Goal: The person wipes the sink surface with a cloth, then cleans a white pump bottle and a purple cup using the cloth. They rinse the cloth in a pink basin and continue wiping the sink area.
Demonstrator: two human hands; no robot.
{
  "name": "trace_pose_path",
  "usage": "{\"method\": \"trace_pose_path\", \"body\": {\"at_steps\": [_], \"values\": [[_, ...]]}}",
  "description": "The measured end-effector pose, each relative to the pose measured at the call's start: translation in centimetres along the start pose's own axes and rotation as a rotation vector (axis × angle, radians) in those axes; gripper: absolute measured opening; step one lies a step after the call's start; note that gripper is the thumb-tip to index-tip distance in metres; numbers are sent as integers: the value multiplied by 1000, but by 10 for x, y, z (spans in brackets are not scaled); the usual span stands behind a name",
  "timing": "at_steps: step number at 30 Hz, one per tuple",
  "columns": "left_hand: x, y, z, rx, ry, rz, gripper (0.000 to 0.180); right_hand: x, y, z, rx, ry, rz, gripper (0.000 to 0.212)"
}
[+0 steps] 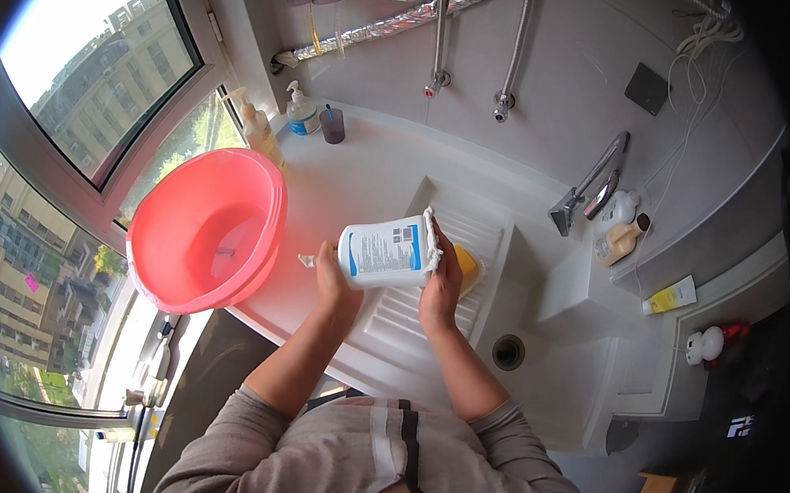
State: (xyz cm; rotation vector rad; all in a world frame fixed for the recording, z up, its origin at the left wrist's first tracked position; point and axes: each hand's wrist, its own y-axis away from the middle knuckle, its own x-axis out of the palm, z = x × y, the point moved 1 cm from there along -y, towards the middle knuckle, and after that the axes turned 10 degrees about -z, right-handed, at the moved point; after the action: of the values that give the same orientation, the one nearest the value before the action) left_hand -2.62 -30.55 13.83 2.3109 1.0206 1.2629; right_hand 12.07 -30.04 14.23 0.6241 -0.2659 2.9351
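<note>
A: Bathroom, white washing table (380, 170) with ribbed drainboard, window on the left. What's held?

B: White plastic bottle (385, 254) with blue label, lying sideways above the drainboard. Left hand (335, 283) grips its cap end; right hand (441, 284) presses a white cloth (431, 239) against its base.

A: Around it?

B: Yellow sponge (467, 269) just behind the right hand, pink basin (206, 230) to the left, pump bottles (278, 119) by the window, faucet (592, 185) at right.
</note>
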Motion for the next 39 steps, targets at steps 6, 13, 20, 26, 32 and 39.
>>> {"method": "trace_pose_path", "body": {"at_steps": [6,13,20,26,32,39], "values": [[13,0,-2,3,79,-21,27,2,24,6,-320,226,18,42],[19,15,-4,-80,135,119,27,12,9,22,-254,160,77,48],[8,13,-12,-135,31,285,26,16,-14,64,410,-117,192,49],[-1,1,0,-258,-50,293,21,6,-14,52,487,-249,113,46],[-3,-7,9,-258,-14,238,21,3,3,40,-24,70,31,44],[20,17,-5,-94,91,134,21,-23,38,49,-522,504,334,48]]}}
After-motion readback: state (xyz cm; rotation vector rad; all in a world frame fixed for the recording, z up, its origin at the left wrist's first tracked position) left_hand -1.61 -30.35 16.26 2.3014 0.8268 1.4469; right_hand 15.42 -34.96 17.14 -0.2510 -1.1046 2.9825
